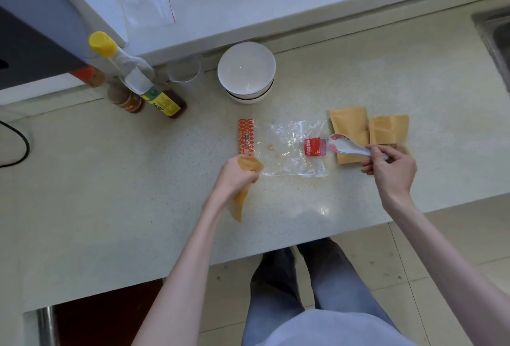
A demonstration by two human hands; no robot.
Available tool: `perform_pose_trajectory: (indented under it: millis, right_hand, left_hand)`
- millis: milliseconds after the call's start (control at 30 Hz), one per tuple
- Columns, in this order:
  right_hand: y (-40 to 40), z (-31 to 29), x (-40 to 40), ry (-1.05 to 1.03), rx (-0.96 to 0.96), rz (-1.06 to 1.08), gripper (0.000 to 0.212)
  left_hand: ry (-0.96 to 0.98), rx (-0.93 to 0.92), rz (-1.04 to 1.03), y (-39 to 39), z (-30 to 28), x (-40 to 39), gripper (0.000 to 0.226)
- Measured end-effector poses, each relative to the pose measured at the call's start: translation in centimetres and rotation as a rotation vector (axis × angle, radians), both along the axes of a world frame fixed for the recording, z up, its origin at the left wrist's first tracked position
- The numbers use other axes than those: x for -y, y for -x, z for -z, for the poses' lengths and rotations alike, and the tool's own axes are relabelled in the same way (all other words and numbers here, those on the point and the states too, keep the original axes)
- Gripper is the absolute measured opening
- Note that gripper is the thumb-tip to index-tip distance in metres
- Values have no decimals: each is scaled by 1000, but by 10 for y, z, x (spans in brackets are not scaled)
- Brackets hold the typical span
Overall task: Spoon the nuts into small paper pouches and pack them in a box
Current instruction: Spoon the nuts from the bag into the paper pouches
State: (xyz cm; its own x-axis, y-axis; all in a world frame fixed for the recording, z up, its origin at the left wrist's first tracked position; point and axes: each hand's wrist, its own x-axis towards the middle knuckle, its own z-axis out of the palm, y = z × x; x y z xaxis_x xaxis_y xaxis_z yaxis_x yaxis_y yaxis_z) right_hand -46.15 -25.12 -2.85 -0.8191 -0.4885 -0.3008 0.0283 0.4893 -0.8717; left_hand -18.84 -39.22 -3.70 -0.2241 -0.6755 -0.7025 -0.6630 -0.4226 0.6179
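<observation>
Nuts (271, 147): two or three pale pieces visible inside a clear plastic bag (292, 149) lying flat and crumpled at the middle of the table (138, 193). The bag carries an orange patterned header strip (246, 137) at its left end and a red label (314, 147) toward its right end.

Paper pouch, held (244, 180): tan, gripped in the left hand (237, 177), fingers curled round its upper part; the lower end hangs out below the hand, just left of the bag's near corner.

Paper pouches, lying (350, 127): two tan pouches flat on the table just right of the bag, side by side, edges touching or overlapping slightly; second pouch (389, 129) farther right.

Spoon (347, 145): white ceramic with a reddish mark in the bowl, handle pinched in the right hand (390, 169). The bowl of the spoon points left, over the gap between the bag's right end and the nearer lying pouch. Whether it holds any nuts cannot be told.

Bowls (246, 69): white, stacked, at the back of the table behind the bag.

Clear cup (183, 69): just left of the bowls, against the back ledge.

Bottles (132, 75): a tall one with yellow cap, tilted in this view, with smaller brown jars (125, 98) beside it, at the left rear.

Black cable (19, 147): at the far left edge.

Sink (496, 33): metal, partly in view at the far right.

Box: none identifiable in view.
</observation>
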Motion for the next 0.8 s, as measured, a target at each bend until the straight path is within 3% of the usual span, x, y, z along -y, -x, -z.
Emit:
perform_pose_trajectory:
  millis: [267, 333, 467, 800]
  right_hand:
    - [-27, -9, 2, 21, 58, -105, 14]
    - [-30, -15, 1, 14, 85, -138, 14]
    - [-33, -29, 0, -26, 160, -221, 14]
    - [-52, -82, 17, -44, 147, -434, 18]
  left_hand:
    - [-39, -25, -99, -5, 1, 4, 45]
    - [7, -58, -161, -13, -1, -6, 43]
    - [156, -79, -279, -31, -15, -27, 63]
    - [312, -148, -346, -64, -66, -48, 50]
